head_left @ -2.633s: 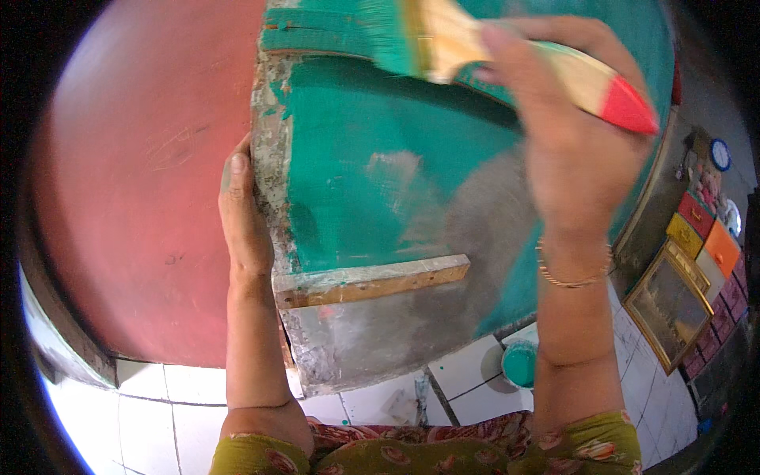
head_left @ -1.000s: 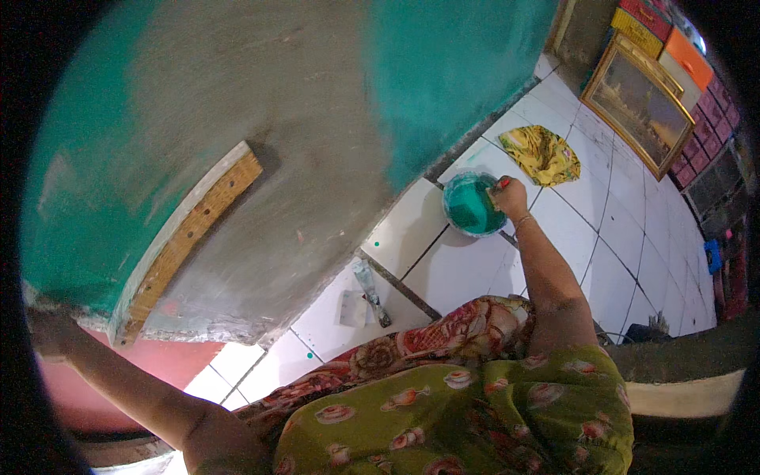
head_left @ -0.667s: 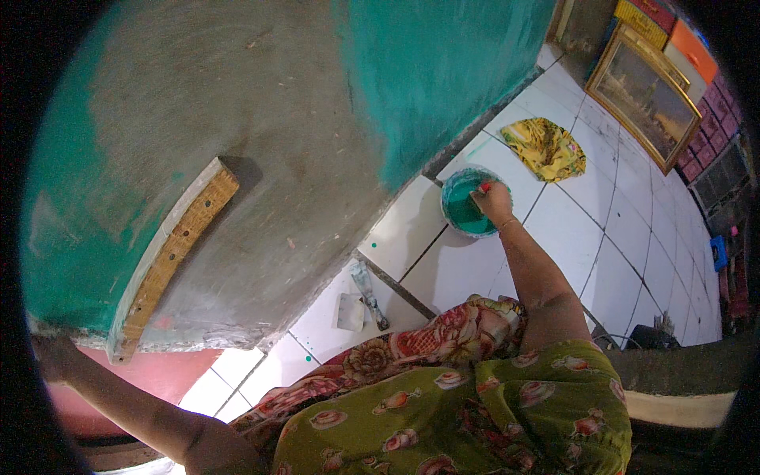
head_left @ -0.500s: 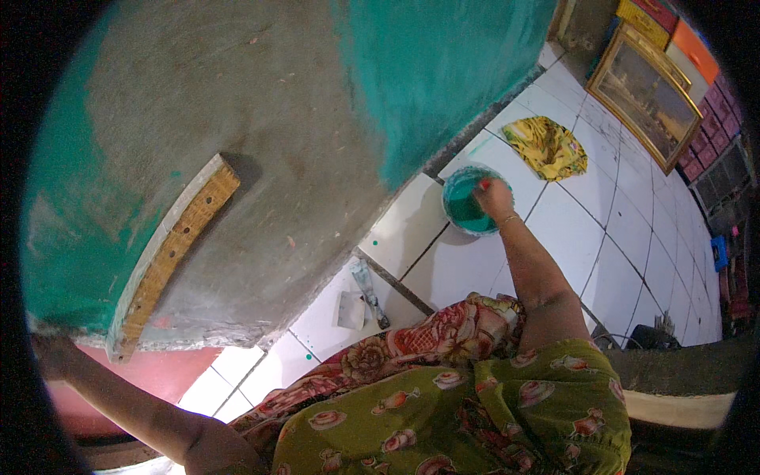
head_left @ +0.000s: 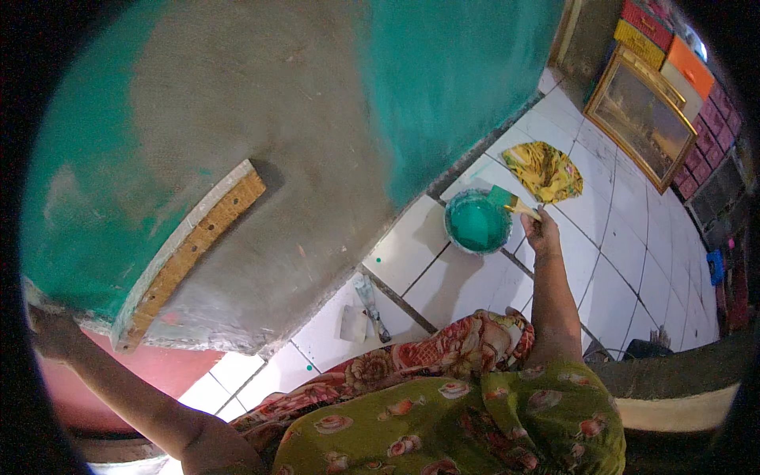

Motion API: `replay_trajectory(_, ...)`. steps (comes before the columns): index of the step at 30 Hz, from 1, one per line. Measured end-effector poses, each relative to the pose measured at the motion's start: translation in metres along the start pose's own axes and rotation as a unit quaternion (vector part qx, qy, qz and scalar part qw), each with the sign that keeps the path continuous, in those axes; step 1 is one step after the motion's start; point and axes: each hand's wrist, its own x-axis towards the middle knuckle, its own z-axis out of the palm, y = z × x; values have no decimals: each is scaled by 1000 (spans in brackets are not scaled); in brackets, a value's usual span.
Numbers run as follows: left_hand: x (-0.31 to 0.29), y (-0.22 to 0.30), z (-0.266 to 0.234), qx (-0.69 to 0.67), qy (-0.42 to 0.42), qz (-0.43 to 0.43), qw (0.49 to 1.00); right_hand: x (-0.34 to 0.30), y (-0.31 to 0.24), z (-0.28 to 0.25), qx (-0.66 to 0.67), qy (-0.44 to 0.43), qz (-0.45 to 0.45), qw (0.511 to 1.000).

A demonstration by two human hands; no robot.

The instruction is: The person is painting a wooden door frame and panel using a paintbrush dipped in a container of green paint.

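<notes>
My right hand (head_left: pixel 541 233) grips the light wooden handle of a paintbrush (head_left: pixel 507 199). The wide bristles are coated in green and hang over the far right rim of a round paint bucket (head_left: pixel 461 246), which has green paint inside. At the far left, my left hand (head_left: pixel 52 334) rests by the wall's edge; shadow and the picture's rim obscure its fingers. Before me stands a wall (head_left: pixel 309 158), part bare grey and part painted green. A curved strip of wood with holes (head_left: pixel 198 249) juts from it.
On the white tiled floor (head_left: pixel 419 237) lie a dirty scraper or old brush (head_left: pixel 372 307) and a pale square piece (head_left: pixel 353 323). Past the bucket is a crumpled yellow cloth (head_left: pixel 543 171). A gold-framed picture (head_left: pixel 641 115) leans by stacked coloured boxes (head_left: pixel 690 67) at far right.
My right hand has come up out of the bucket and moved to its right side, bringing the paintbrush into sight. My left hand stays at the wall's edge.
</notes>
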Motion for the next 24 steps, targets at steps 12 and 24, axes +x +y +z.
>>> replay_trajectory(12, -23, 3, 1, -12, 7, 3, 1000, -141, -75, 204, 121, -287, -69, 948)
replay_trajectory(24, -59, 10, 20, -163, -181, -1, 970, -356, -40, 447, 113, -562, -236, 785)
